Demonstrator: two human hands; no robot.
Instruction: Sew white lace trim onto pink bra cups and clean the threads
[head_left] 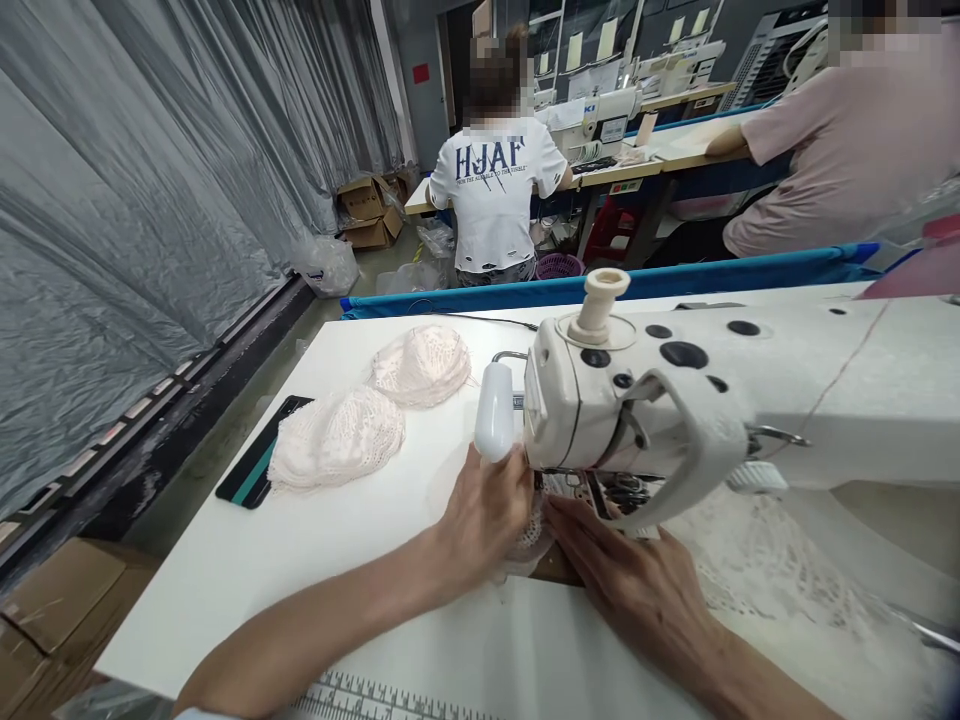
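At the needle area of a white sewing machine (585,400), a pale pink lace piece (531,535) lies between my hands. My left hand (487,510) is closed on its left side, the fingertips partly hidden behind the machine head. Stretched out and lying flat, the fingers of my right hand (637,575) touch the right side of the lace, just under the presser area. The needle itself is hidden. Two stacks of lace cups, a nearer one (337,440) and a farther one (421,366), rest on the white table (405,530) to the left.
A black and green flat object (255,465) lies under the nearer stack. More lace fabric (765,560) spreads right of my right hand. A printed ruler (375,700) marks the table's front. Beyond a blue rail (675,270), one person (491,190) sits at a machine, another (847,150) at right.
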